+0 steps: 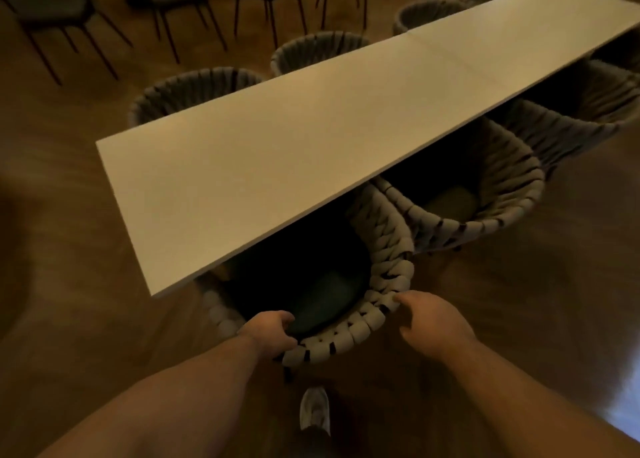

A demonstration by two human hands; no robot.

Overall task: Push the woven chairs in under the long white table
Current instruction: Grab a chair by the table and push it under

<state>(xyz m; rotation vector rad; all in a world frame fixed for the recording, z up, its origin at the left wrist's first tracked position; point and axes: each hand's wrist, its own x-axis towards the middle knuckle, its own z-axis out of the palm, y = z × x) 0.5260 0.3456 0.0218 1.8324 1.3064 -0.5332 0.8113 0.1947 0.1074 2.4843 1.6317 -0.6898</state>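
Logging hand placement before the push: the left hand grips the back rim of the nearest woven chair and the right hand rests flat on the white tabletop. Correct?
Not quite. The head view shows the right hand off the long white table; it holds the back rim of the same nearest woven chair. The left hand does grip that rim.
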